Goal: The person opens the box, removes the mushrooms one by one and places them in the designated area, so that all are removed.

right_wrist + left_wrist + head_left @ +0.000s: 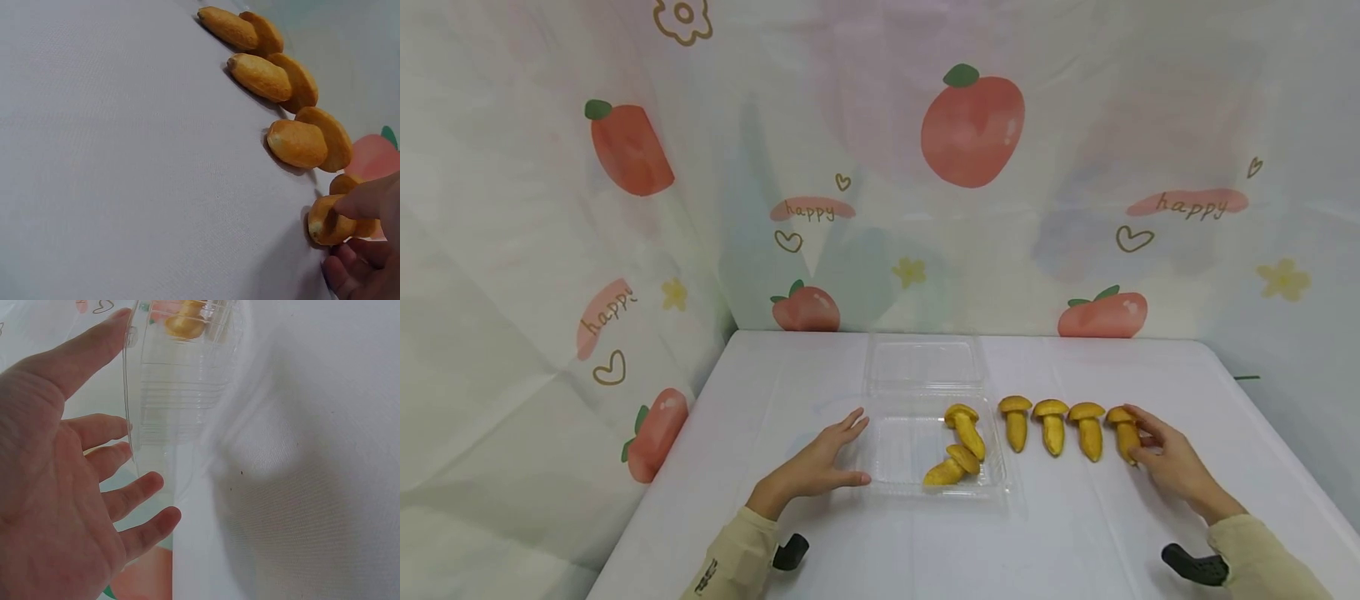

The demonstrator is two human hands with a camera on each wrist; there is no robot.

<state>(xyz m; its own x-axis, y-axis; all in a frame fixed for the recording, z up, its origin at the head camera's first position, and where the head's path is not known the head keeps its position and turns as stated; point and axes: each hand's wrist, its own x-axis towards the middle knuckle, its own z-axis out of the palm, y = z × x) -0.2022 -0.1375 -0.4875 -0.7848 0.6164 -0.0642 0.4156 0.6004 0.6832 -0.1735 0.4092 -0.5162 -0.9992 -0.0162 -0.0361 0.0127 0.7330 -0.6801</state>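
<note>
A clear plastic box (pixel 895 487) lies with its lid (pixel 925 364) folded back, and two yellow mushrooms (pixel 970 437) rest in its right half. At the box's left side is my left hand (pixel 820 462), fingers spread, thumb and fingertips right at the rim, as the left wrist view also shows. To the right of the box, several similar mushrooms (pixel 1052 429) lie in a row, caps toward the back wall. My right hand (pixel 1176 462) pinches the rightmost mushroom (pixel 330 224) between thumb and fingers, close over the tabletop.
A white cloth covers the table (pixel 820 550). Printed curtains with fruit and "happy" lettering stand behind (pixel 973 133) and along the left side. Black straps (pixel 1195 567) show at both wrists below the pale sleeves.
</note>
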